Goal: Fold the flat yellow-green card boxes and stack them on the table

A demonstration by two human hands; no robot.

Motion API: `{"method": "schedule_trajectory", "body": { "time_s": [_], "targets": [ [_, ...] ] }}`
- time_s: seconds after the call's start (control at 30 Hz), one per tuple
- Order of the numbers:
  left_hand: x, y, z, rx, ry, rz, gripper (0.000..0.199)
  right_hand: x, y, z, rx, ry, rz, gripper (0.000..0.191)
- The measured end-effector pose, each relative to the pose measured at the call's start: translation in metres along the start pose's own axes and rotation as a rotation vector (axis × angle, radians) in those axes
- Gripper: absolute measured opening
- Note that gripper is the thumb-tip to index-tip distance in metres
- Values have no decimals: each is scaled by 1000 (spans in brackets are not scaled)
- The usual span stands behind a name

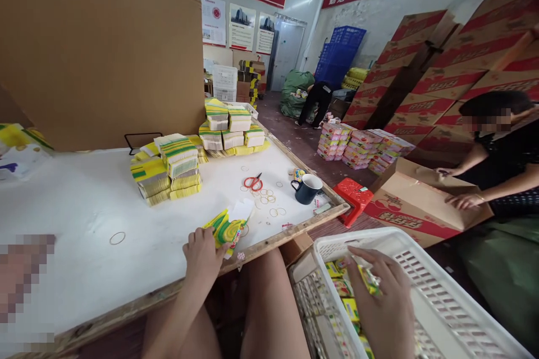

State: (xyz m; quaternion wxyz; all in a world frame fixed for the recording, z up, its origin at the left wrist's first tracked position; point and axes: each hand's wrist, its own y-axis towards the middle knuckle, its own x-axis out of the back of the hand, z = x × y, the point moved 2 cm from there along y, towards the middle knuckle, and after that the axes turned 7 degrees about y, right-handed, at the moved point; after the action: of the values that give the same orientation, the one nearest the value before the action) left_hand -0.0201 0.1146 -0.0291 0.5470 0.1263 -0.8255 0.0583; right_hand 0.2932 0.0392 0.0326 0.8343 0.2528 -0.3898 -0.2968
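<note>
My left hand (pixel 204 249) is closed on a yellow-and-green printed carton (pixel 227 230) with white flaps, at the table's front edge. Over the white basket (pixel 357 238) on the right, my right hand (pixel 387 297) is curled around a small yellow packet (pixel 369 280), partly hidden by the fingers. Similar yellow packets (pixel 350 309) lie in the basket along its left wall. Beyond the left hand, red-handled scissors (pixel 254 182) and loose rubber bands (pixel 266 196) lie on the white table (pixel 92 252).
Stacks of flat yellow-and-green cartons (pixel 179 157) stand on the table before a large cardboard sheet (pixel 101 50). A dark mug (pixel 305 190) sits near the right corner. Beside a red stool (pixel 351 199), another person handles an open cardboard box (pixel 415 205). Someone else bends down farther back.
</note>
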Motion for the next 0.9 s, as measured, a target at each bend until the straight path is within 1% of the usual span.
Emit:
{"method": "schedule_trajectory", "body": {
  "time_s": [0.07,0.13,0.17,0.27,0.33,0.4,0.47,0.5,0.57,0.67,0.7,0.73,0.8,0.9],
  "targets": [
    [-1,5,1,13,61,21,36,-15,-8,4,-50,110,99,33],
    [0,9,2,23,96,46,34,-35,-17,14,-95,206,183,27],
    [1,11,2,26,105,60,32,-44,-21,21,-102,255,220,25],
    [3,13,5,19,116,100,14,-67,-31,46,-112,409,332,20],
    [3,11,5,14,124,103,15,-75,-35,59,-132,496,382,20],
    [2,8,4,23,145,81,25,-80,-38,66,-142,554,412,22],
    [2,7,3,35,165,58,37,-83,-40,68,-129,579,442,22],
    [2,8,3,37,170,55,40,-84,-41,67,-124,578,454,22],
    [1,11,3,39,170,66,37,-85,-43,64,-126,568,474,21],
    [0,16,4,33,152,99,19,-86,-46,64,-153,569,486,21],
    [0,17,4,26,144,108,15,-86,-47,66,-165,578,487,21],
    [-1,16,3,21,137,111,15,-86,-48,68,-178,591,487,22],
    [-3,14,3,22,134,96,21,-87,-48,73,-198,621,488,23],
    [-4,12,1,41,146,52,41,-87,-49,78,-210,637,496,22]
  ]
}}
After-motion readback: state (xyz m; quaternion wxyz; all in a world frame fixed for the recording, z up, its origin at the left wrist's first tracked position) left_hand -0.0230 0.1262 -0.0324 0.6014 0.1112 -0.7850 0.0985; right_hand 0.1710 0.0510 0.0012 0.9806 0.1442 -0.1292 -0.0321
